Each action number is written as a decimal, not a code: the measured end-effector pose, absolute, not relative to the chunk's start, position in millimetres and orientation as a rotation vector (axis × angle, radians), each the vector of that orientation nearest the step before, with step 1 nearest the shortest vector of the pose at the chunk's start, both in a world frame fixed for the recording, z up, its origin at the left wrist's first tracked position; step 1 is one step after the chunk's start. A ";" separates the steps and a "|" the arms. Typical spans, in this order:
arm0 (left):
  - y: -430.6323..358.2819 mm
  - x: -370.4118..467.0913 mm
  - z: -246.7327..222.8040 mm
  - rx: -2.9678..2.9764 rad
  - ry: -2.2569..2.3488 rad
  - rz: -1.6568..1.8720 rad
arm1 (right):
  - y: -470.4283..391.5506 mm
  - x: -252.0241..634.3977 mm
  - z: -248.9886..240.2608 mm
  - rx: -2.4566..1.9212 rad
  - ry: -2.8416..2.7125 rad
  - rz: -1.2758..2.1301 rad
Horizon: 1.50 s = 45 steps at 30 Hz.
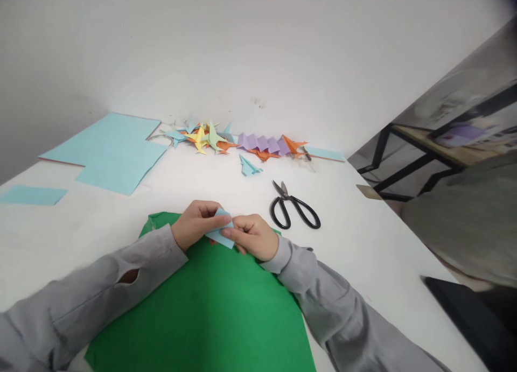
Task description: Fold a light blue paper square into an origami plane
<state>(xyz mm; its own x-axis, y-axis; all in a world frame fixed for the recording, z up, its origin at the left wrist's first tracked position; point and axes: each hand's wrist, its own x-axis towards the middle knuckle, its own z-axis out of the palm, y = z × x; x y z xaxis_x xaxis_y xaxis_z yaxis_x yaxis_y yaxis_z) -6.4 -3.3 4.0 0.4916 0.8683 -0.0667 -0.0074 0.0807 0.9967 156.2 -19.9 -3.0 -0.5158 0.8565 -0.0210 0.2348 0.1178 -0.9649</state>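
Left hand [198, 222] and right hand [259, 236] together pinch blue paper [221, 237] over the green sheet [210, 307], near edge slanting rightward, toward the body, fingers hiding its long axis!

And there it is, that small light-blue folded paper [220, 236], pinched between your left hand [202, 221] and your right hand [256, 236]! It's up off the table, tilted, one corner poking out above your grip, a straight-edged flap angling down below; your fingers hide the middle, so the full fold stays unclear.
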 end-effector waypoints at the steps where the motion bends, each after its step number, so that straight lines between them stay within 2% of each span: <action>1: -3.1 -6.7 4.2 1.376 0.846 0.786 | -19.9 156.0 -2.8 -1.053 -1.867 1.422; 14: -7.7 -3.4 10.6 1.425 0.895 0.812 | -19.7 153.8 -5.8 -0.985 -1.958 1.230; 22: -4.2 -3.5 3.7 1.284 0.921 0.844 | -19.2 152.7 -5.8 -1.091 -1.681 1.478; 38: -3.7 -4.4 1.1 1.280 0.808 0.852 | -16.9 156.0 -7.5 -1.015 -1.542 1.423; 45: -4.6 -2.9 0.7 1.341 0.866 0.883 | -13.9 157.2 -12.8 -0.946 -1.402 1.520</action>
<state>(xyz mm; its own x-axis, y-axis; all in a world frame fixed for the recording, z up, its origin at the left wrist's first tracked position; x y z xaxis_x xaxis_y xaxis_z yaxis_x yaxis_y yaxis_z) -2.9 -4.6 0.7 0.4248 0.9052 -0.0147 -0.0320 0.0313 0.9990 157.2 -13.9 -12.8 -0.3619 0.9321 0.0121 -0.0870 -0.0209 -0.9960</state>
